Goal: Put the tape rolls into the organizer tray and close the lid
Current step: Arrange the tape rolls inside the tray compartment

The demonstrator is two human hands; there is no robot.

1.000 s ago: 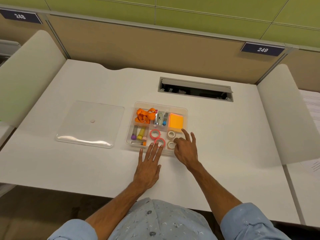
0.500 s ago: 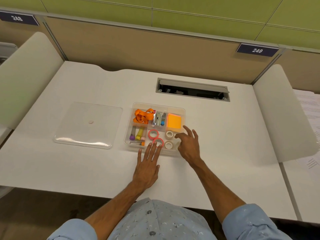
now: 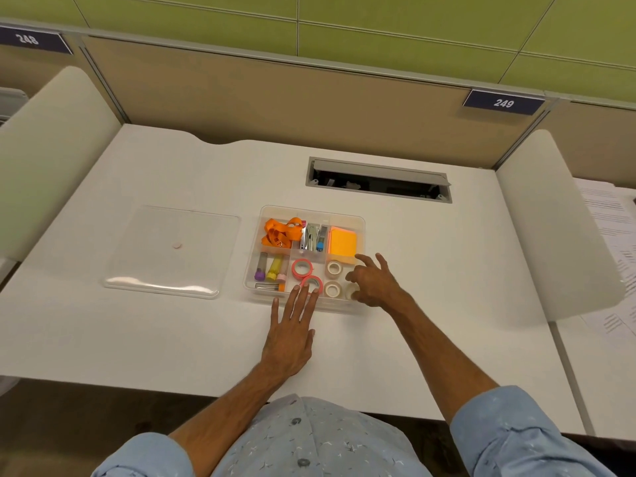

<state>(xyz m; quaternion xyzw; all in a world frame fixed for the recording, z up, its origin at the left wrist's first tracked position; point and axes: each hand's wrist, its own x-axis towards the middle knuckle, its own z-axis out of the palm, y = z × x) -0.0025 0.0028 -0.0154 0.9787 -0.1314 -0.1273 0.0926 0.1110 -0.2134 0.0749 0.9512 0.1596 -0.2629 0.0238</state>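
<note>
White desk (image 3: 430, 270): clear tray (image 3: 311, 211) holds pink and cream tape rolls (image 3: 302, 267); both hands (image 3: 289, 335) spread, empty.

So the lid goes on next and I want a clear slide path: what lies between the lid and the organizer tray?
Nothing: in the head view only a bare strip of white desk separates the clear lid from the organizer tray.

A clear organizer tray (image 3: 358, 220) sits on the white tabletop (image 3: 430, 270), its clear lid (image 3: 172, 249) lying flat just to its left. Two pink tape rolls (image 3: 302, 268) and two white tape rolls (image 3: 334, 268) lie in its near compartments. The left hand (image 3: 289, 339) rests flat with fingers (image 3: 304, 297) over the tray's near rim; the right hand (image 3: 373, 282) hovers, spread, at its right near corner beside another white roll (image 3: 351, 290).
</note>
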